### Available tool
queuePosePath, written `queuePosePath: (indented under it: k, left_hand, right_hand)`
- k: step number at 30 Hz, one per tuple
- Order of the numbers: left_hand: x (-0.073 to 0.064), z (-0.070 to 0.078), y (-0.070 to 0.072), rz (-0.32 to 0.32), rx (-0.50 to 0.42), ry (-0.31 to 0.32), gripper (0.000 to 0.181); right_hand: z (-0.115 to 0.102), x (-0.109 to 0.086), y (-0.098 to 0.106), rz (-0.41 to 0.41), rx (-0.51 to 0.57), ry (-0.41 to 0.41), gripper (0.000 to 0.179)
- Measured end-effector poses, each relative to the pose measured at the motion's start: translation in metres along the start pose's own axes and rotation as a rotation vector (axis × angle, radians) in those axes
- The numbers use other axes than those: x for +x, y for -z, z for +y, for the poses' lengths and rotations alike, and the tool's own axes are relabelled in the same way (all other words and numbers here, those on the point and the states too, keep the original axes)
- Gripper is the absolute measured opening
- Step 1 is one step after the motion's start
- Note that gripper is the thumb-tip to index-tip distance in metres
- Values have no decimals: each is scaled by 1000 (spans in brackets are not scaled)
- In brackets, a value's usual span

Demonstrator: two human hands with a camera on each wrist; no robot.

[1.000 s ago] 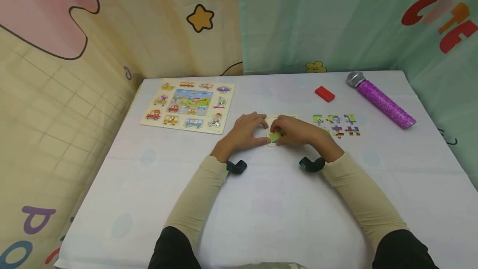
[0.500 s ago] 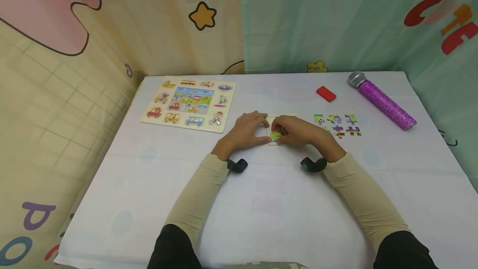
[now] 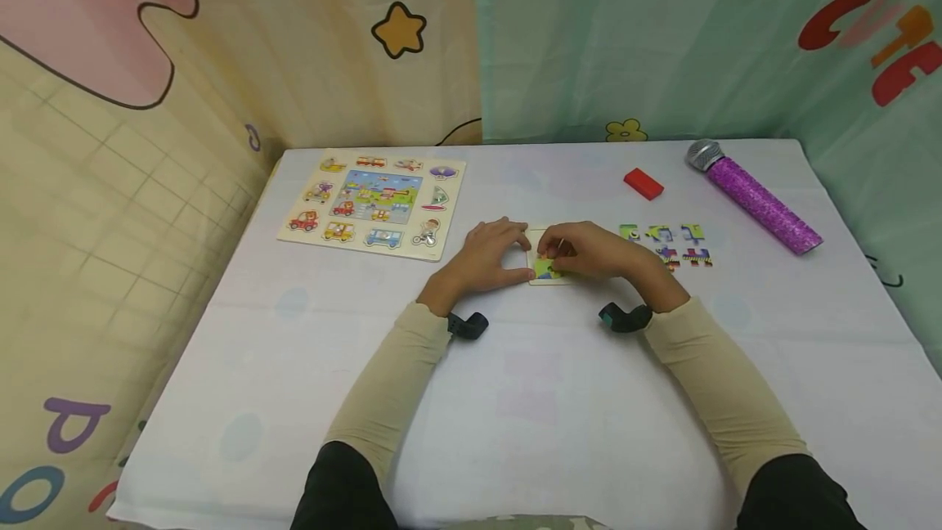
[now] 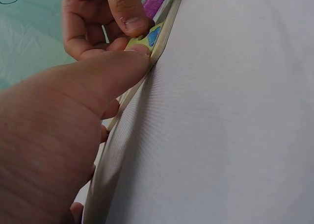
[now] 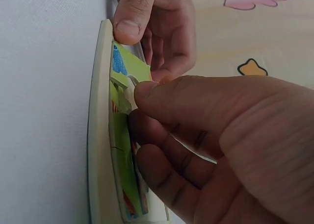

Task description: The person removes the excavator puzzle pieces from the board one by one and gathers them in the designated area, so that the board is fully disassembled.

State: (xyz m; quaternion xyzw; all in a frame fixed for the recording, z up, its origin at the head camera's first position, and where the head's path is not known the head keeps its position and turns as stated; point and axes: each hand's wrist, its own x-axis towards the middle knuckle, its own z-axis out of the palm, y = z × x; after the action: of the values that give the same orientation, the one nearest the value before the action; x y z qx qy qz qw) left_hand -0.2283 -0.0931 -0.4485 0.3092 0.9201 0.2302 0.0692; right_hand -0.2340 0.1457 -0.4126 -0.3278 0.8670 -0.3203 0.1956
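A yellow curtain (image 3: 316, 47) and a green curtain (image 3: 633, 39) hang behind my white tabletop (image 3: 530, 399). In the head view, my left hand (image 3: 486, 258) holds the 9 o'clock end of a puzzle board (image 3: 536, 236); my right hand (image 3: 589, 250) covers its 3 o'clock side, so I cannot tell its long axis. A green piece (image 3: 545, 271) lies at its 7 o'clock corner. Loose pieces (image 3: 694, 256) sit at 3 o'clock, a red block (image 3: 643, 184) at 2, a purple microphone (image 3: 764, 204) beyond, head towards 10.

In the left wrist view, my left thumb presses the corner; the board's edge slants from 7 to 1 o'clock.

In the right wrist view, that edge runs 6 to 12; my right fingers curl, thumb touching the green piece, though whether they pinch it I cannot tell.
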Motion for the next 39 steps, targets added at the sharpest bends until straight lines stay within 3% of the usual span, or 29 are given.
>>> queuePosePath:
  k: [9, 30, 39]
  left_hand:
    - [-1, 0, 1, 11, 12, -14, 44]
    - [0, -1, 0, 6, 13, -15, 46]
    - [0, -1, -1, 9, 5, -14, 46]
  right_hand:
    - [-2, -1, 3, 2, 43, 28, 19]
    - [-8, -2, 1, 20, -69, -44, 18]
    - [-9, -1, 0, 41, -67, 29, 18]
